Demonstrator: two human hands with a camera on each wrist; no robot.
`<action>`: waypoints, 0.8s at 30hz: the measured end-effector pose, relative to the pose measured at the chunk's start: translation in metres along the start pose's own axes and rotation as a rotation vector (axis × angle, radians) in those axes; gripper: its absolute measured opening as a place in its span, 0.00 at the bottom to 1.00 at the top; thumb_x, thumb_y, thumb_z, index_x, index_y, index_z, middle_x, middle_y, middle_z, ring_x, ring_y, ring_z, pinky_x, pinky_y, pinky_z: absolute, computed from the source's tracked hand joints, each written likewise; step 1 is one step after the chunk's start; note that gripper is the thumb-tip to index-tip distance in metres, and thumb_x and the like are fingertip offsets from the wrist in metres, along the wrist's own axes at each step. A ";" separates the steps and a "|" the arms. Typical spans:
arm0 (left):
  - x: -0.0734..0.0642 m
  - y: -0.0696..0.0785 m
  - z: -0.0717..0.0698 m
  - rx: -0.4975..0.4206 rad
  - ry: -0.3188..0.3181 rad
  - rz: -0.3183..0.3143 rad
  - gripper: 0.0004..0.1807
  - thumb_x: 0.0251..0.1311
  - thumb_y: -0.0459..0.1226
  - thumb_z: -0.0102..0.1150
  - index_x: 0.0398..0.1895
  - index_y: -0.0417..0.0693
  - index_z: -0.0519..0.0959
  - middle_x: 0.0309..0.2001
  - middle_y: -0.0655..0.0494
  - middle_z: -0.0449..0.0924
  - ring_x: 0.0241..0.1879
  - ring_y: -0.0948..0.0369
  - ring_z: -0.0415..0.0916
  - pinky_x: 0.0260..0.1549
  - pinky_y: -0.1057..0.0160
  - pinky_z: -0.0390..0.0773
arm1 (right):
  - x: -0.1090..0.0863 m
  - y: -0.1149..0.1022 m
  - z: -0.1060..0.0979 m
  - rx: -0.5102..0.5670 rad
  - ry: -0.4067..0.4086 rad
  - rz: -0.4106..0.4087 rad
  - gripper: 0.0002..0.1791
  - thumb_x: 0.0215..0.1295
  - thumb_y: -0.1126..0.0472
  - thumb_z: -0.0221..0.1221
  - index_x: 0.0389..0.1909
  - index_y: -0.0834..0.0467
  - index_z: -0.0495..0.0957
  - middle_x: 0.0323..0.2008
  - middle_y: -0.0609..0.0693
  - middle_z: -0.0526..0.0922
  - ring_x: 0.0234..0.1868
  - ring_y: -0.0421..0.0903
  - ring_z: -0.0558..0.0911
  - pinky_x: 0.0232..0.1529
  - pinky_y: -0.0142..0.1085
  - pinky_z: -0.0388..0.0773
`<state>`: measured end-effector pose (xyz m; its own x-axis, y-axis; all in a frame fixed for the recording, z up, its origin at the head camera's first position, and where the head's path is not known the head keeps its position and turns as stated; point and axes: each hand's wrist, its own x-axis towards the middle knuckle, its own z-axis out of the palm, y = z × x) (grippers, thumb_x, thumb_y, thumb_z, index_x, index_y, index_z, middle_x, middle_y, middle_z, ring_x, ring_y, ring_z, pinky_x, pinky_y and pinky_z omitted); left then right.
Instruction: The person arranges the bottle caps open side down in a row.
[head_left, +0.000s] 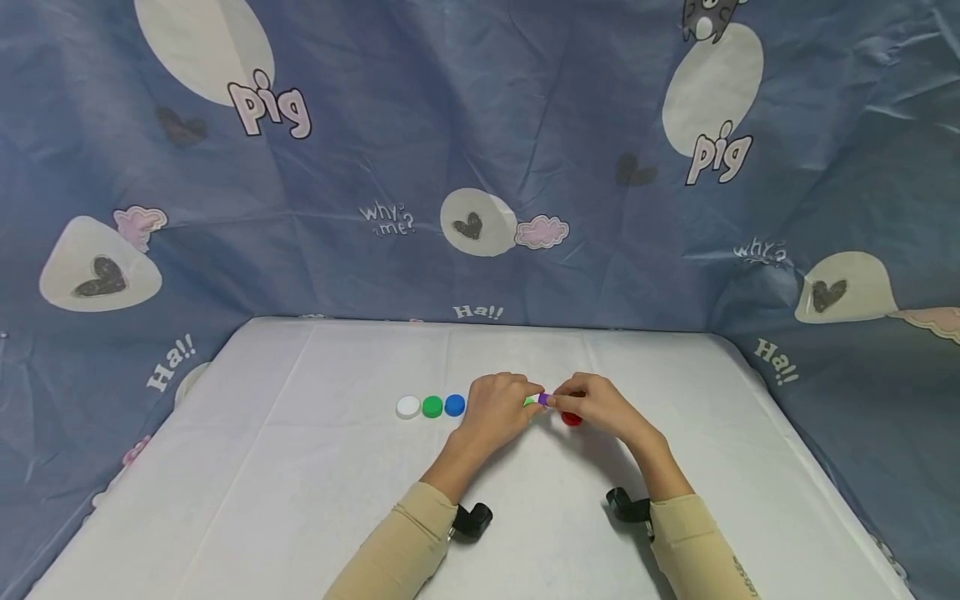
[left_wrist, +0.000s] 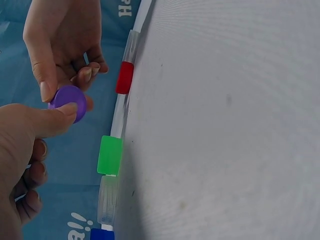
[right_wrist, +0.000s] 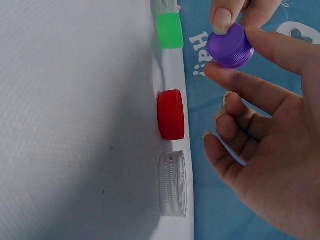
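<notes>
A purple screw cap [right_wrist: 227, 46] is held up off the table between both hands. My left hand [head_left: 498, 408] pinches it, the thumb lying on its flat face in the left wrist view. From the other side my right hand [head_left: 600, 406] grips its edge with thumb and index finger, its other fingers loosely curled. Beside the right hand lies a red cap [right_wrist: 171, 115], partly covered by that hand in the head view. A green cap [right_wrist: 170, 31] and a clear ridged cap [right_wrist: 172, 185] stand on either side of the red one in the right wrist view.
Left of the hands, a white cap [head_left: 408, 407], a green cap [head_left: 432, 407] and a blue cap [head_left: 454, 405] sit in a row on the white table [head_left: 300, 500]. A blue printed cloth [head_left: 360, 267] hangs behind the table.
</notes>
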<state>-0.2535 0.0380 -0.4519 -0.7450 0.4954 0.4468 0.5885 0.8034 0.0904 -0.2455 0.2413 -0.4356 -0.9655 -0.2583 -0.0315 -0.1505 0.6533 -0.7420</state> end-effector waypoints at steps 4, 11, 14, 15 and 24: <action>0.000 -0.001 -0.001 -0.030 0.005 -0.037 0.15 0.57 0.55 0.67 0.45 0.67 0.88 0.36 0.67 0.88 0.36 0.63 0.84 0.30 0.63 0.78 | 0.001 0.000 0.002 -0.027 0.044 -0.010 0.14 0.62 0.45 0.65 0.38 0.51 0.87 0.33 0.49 0.79 0.31 0.45 0.75 0.33 0.37 0.72; 0.000 -0.002 -0.001 -0.073 -0.012 -0.104 0.13 0.60 0.56 0.64 0.43 0.66 0.89 0.32 0.66 0.87 0.32 0.63 0.83 0.25 0.64 0.75 | 0.003 -0.001 0.003 -0.112 0.161 -0.129 0.09 0.57 0.56 0.70 0.39 0.53 0.88 0.26 0.47 0.74 0.28 0.44 0.71 0.29 0.34 0.68; 0.000 -0.003 -0.001 -0.084 -0.021 -0.116 0.13 0.60 0.56 0.64 0.42 0.67 0.89 0.34 0.66 0.88 0.33 0.63 0.84 0.25 0.63 0.75 | 0.003 -0.001 0.003 -0.116 0.186 -0.155 0.08 0.56 0.58 0.71 0.37 0.53 0.88 0.25 0.46 0.73 0.29 0.43 0.70 0.28 0.33 0.67; 0.000 -0.003 0.000 -0.087 -0.023 -0.120 0.12 0.60 0.56 0.64 0.41 0.67 0.89 0.35 0.66 0.88 0.34 0.63 0.84 0.26 0.62 0.75 | 0.003 -0.001 0.003 -0.117 0.193 -0.161 0.08 0.56 0.58 0.71 0.36 0.54 0.89 0.25 0.46 0.73 0.29 0.43 0.70 0.28 0.33 0.67; 0.000 -0.003 0.001 -0.091 -0.022 -0.128 0.14 0.57 0.58 0.65 0.43 0.70 0.88 0.39 0.67 0.89 0.37 0.63 0.85 0.26 0.62 0.76 | 0.001 -0.004 0.003 -0.117 0.205 -0.168 0.07 0.57 0.59 0.71 0.36 0.56 0.89 0.26 0.46 0.73 0.31 0.44 0.69 0.30 0.32 0.67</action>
<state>-0.2555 0.0359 -0.4529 -0.8218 0.3984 0.4073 0.5134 0.8278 0.2262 -0.2450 0.2365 -0.4350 -0.9459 -0.2286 0.2301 -0.3241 0.6940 -0.6429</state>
